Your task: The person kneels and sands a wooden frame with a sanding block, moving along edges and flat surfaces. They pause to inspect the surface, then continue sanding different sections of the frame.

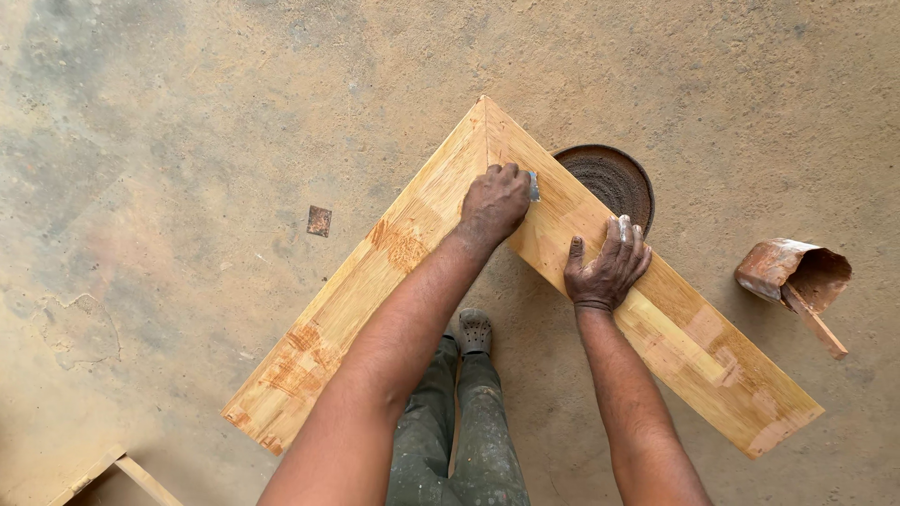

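Two light wooden boards join at a mitred corner, forming an inverted V on the dusty floor; the left board [347, 319] carries reddish-brown filler patches, and the right board [694, 347] has paler patches. My left hand [494, 204] is closed around a small metal scraper [533, 186] and presses it near the joint on the right board. My right hand [609, 265] lies flat, fingers spread, on the right board a little lower down.
A round dark dish of brown paste [609, 178] sits behind the right board. A rusty tin with a wooden stick [797, 281] lies at the right. A small brown square [319, 221] lies at the left. My leg and shoe [473, 333] stand between the boards.
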`<state>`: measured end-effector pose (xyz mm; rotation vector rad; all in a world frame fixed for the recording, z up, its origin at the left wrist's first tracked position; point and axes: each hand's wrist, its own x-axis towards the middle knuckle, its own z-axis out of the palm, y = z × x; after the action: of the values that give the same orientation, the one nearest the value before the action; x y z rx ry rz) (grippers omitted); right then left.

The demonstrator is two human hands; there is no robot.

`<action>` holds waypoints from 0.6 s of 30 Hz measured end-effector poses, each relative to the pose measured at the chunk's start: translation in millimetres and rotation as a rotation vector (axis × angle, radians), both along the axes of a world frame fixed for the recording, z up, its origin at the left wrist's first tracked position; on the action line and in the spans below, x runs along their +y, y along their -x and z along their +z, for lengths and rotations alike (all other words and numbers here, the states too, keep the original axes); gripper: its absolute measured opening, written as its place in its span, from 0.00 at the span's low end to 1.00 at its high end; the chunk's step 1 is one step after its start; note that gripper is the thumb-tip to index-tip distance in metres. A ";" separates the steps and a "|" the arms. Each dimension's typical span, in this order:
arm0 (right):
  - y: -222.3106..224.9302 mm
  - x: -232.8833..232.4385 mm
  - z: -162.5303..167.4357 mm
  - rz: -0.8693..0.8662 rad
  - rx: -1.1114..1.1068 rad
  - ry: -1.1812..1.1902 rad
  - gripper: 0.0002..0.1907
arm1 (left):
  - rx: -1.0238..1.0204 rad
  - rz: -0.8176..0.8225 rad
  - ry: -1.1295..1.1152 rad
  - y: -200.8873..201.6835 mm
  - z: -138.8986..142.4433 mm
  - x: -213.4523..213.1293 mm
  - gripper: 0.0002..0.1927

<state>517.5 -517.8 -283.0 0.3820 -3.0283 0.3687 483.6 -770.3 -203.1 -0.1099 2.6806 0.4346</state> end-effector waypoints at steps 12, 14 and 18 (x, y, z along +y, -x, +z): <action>3.1 2.7 -6.9 0.003 -0.001 -0.004 0.35 | -0.371 -0.280 0.021 -130.5 23.6 -36.4 0.13; 3.4 4.5 -8.3 0.014 -0.001 0.010 0.35 | -0.504 -0.191 -0.009 -170.7 24.4 -49.5 0.13; 2.8 4.5 -9.5 0.023 0.003 0.018 0.33 | -0.579 0.068 -0.133 -305.5 40.1 -55.9 0.12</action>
<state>514.7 -513.3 -292.5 0.4163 -3.0178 0.3970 789.1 -826.2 -163.0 -0.2471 2.0797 0.5099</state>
